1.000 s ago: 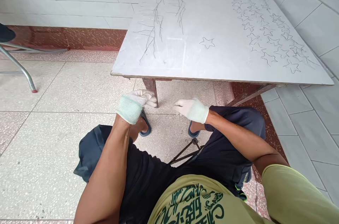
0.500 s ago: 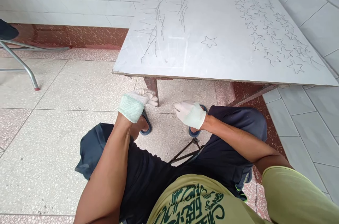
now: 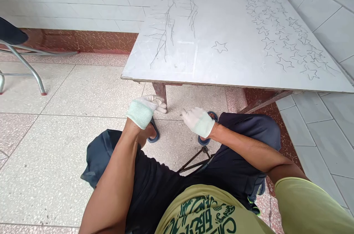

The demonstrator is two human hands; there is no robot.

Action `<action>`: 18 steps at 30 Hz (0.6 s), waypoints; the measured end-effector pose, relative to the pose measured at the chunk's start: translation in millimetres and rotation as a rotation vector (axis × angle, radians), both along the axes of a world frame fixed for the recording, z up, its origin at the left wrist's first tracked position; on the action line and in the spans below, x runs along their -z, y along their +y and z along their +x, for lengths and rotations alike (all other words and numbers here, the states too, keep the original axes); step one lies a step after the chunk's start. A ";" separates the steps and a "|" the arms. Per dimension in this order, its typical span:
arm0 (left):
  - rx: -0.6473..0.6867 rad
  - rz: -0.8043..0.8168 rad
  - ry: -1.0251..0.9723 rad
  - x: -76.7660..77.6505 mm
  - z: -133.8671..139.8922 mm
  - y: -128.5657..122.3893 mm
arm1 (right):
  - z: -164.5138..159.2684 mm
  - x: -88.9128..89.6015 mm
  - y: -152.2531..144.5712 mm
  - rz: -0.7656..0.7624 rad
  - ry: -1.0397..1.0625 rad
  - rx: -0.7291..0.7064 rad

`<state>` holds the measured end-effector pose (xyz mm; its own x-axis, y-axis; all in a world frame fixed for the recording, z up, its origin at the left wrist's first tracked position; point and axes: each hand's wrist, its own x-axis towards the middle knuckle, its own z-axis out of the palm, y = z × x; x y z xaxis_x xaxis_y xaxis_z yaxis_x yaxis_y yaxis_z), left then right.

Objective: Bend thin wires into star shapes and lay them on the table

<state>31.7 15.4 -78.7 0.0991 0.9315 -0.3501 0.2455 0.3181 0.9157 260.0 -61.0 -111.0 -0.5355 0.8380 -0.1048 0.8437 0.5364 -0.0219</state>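
My left hand (image 3: 151, 108), in a whitish glove with a pale green cuff, hovers before the table's front edge. Its fingers are bent and pressed together in a pinch; whatever they hold is too thin or hidden to make out. To the right, at about the same height, my right hand (image 3: 196, 119) wears a matching glove. It is closed, knuckles up, with a small greyish bit at its fingertips that I cannot name. A gap separates the two hands. Beyond them on the white tabletop (image 3: 232, 60) lies a single star-shaped wire outline (image 3: 220, 46).
Many wire stars (image 3: 282, 35) cover the table's right side. Thin, crooked wire lengths (image 3: 167, 20) lie at the left. A reddish table leg (image 3: 160, 94) stands just behind my left hand. A metal-legged chair (image 3: 27, 68) is far left, and a dark folding frame (image 3: 197, 160) stands between my knees.
The whole view has shifted slightly, so the table sits a little lower and further right. My right hand has turned slightly, its fingers pointing more upward. My left hand keeps its pinch.
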 end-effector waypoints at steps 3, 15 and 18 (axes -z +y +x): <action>-0.003 0.011 0.036 2.6 0.1 -0.1 | -2.0 1.2 -3.3 -0.019 -0.025 -0.023; 0.072 0.008 0.017 0.1 -9.0 0.8 | -4.3 8.6 -2.7 -0.044 0.008 -0.030; 0.116 0.007 0.008 -1.0 -15.6 -1.8 | 0.2 6.0 -2.2 -0.021 0.015 -0.070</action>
